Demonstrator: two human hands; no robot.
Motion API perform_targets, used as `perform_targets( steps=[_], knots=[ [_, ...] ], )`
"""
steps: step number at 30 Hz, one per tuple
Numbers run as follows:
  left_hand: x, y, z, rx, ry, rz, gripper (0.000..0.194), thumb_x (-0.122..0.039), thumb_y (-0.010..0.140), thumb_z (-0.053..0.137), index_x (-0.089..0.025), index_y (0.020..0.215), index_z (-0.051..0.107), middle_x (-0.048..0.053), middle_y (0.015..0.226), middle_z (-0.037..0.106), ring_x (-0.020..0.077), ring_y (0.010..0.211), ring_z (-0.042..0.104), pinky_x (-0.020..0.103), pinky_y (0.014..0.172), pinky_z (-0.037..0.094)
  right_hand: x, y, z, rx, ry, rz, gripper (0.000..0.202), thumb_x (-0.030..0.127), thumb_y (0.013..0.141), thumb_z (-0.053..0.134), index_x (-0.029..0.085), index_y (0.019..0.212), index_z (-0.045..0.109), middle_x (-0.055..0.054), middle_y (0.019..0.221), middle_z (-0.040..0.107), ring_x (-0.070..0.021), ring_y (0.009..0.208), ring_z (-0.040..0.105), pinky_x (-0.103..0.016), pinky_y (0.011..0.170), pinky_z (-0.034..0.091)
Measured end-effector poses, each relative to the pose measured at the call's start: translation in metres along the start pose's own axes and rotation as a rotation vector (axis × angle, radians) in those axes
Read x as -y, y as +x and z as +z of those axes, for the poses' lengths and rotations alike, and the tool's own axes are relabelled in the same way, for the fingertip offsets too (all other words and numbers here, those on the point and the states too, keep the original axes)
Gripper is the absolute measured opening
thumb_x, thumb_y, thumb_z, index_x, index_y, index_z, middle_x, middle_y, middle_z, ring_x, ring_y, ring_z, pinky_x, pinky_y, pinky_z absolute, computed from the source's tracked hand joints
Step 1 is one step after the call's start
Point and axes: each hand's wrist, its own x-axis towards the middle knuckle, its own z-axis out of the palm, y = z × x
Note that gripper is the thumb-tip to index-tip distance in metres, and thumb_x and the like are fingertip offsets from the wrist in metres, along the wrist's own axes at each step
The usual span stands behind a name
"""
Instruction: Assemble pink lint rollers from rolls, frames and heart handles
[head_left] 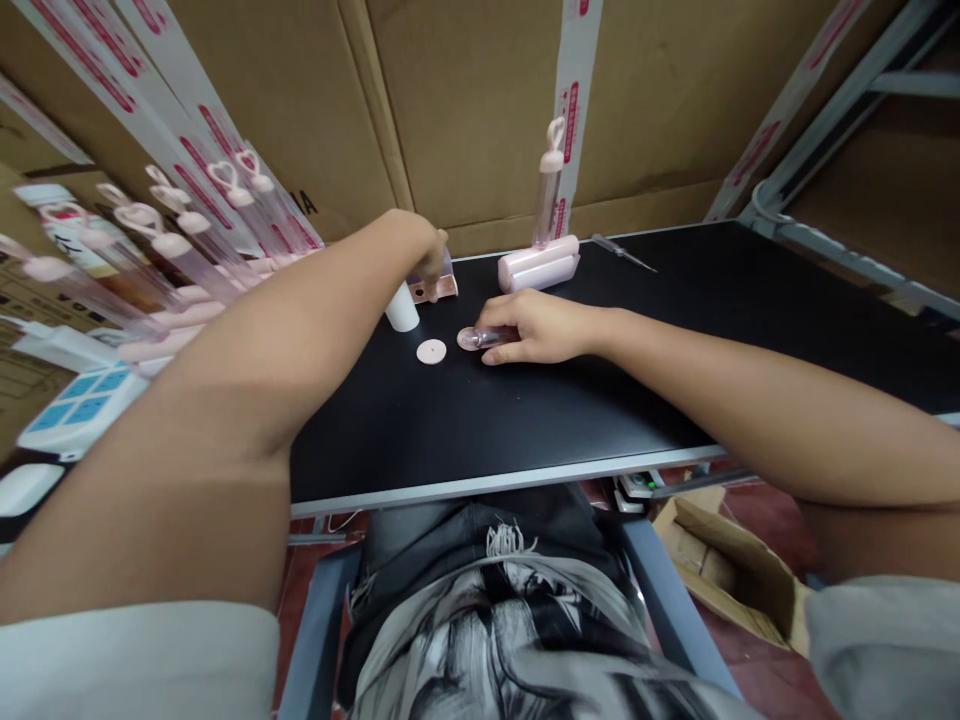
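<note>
My right hand (536,325) is closed around a clear tube (491,338) with a pale pink round end, held nearly level just above or on the black table. To its left, a pale pink disc (431,351) with a small centre hole lies flat. At the far side, my left hand (429,262) reaches down with bent fingers into a small pink box (444,288). My forearm and the hand itself hide much of that box, and whatever the fingertips hold does not show. A white cylinder (403,310) stands beside this forearm.
Behind my right hand lies a pink rounded case (538,264), with a heart-topped clear tube (550,185) upright at it. A thin pointed tool (624,252) rests farther right. Several similar tubes, a bottle (64,225) and a white-blue device (86,405) crowd the left. Cardboard (480,120) walls the back.
</note>
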Motion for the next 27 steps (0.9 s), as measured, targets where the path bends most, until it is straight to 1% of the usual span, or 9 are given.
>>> perform_targets(
  steps=[3,8,13,15,17,20,22,24,27],
  knots=[
    [-0.011,-0.011,-0.005,0.155,0.079,-0.093,0.118,-0.064,0.062,0.095,-0.025,0.165,0.056,0.018,0.153,0.069,0.0517,0.146,0.058,0.061,0.12,0.042,0.0,0.0,0.0,0.0,0.001,0.01,0.029,0.041,0.095,0.077,0.014,0.105,0.076,-0.005,0.092,0.067,-0.017,0.076,0.06,-0.029,0.074,0.042],
    [-0.023,-0.031,-0.007,0.098,0.235,-0.032,0.118,-0.048,0.058,0.1,-0.024,0.165,0.056,0.017,0.155,0.068,0.0469,0.135,0.065,0.054,0.111,0.05,0.001,0.0,-0.001,-0.012,0.021,0.001,0.027,0.041,0.095,0.076,0.015,0.102,0.076,-0.004,0.088,0.069,-0.0159,0.074,0.058,-0.028,0.071,0.041],
    [-0.025,-0.04,-0.01,0.063,0.134,0.023,0.118,-0.071,0.06,0.095,-0.03,0.164,0.056,0.011,0.15,0.071,0.0436,0.14,0.06,0.056,0.114,0.046,0.003,-0.001,-0.002,0.004,0.026,0.042,0.032,0.043,0.095,0.075,0.014,0.108,0.079,-0.006,0.09,0.075,-0.0177,0.074,0.062,-0.029,0.072,0.043],
    [-0.023,-0.046,-0.014,-0.008,0.092,0.054,0.114,-0.071,0.062,0.094,-0.03,0.162,0.058,0.012,0.15,0.07,0.0461,0.142,0.057,0.058,0.117,0.042,0.004,-0.002,-0.002,0.006,0.025,0.063,0.034,0.044,0.095,0.075,0.015,0.112,0.081,-0.006,0.093,0.079,-0.0189,0.075,0.064,-0.03,0.073,0.044],
    [-0.02,-0.059,-0.02,-0.139,0.044,0.107,0.101,-0.064,0.067,0.093,-0.032,0.158,0.062,0.013,0.149,0.07,0.0498,0.145,0.054,0.062,0.119,0.039,0.004,-0.002,-0.002,-0.003,0.03,0.071,0.034,0.044,0.093,0.078,0.017,0.113,0.083,-0.006,0.095,0.081,-0.0202,0.076,0.067,-0.031,0.073,0.046],
    [-0.013,-0.093,-0.025,-0.366,-0.075,0.172,0.075,-0.056,0.079,0.086,-0.035,0.148,0.069,0.011,0.147,0.069,0.049,0.15,0.05,0.062,0.123,0.036,0.005,-0.003,-0.001,-0.016,0.038,0.071,0.033,0.044,0.091,0.081,0.021,0.115,0.084,-0.004,0.094,0.082,-0.0223,0.08,0.07,-0.032,0.075,0.048],
    [-0.006,-0.12,-0.022,-0.47,-0.108,0.143,0.06,-0.052,0.086,0.08,-0.036,0.143,0.071,0.01,0.148,0.066,0.047,0.15,0.05,0.061,0.124,0.036,0.005,-0.002,-0.001,-0.017,0.042,0.069,0.033,0.044,0.091,0.081,0.023,0.117,0.085,-0.004,0.097,0.083,-0.0234,0.084,0.072,-0.032,0.078,0.049],
    [0.004,-0.141,-0.013,-0.506,-0.1,0.082,0.056,-0.051,0.089,0.076,-0.033,0.142,0.071,0.012,0.149,0.065,0.0459,0.147,0.054,0.06,0.122,0.04,0.006,-0.001,0.001,-0.011,0.041,0.062,0.034,0.043,0.091,0.082,0.023,0.118,0.085,-0.005,0.1,0.084,-0.0242,0.086,0.074,-0.033,0.08,0.05],
    [0.021,-0.152,0.009,-0.467,-0.16,0.051,0.064,-0.05,0.088,0.077,-0.029,0.147,0.067,0.014,0.148,0.068,0.0431,0.143,0.059,0.055,0.119,0.047,0.008,0.001,0.003,-0.002,0.032,0.038,0.031,0.04,0.09,0.082,0.022,0.116,0.084,-0.006,0.103,0.085,-0.0242,0.086,0.074,-0.033,0.081,0.05]
  ],
)
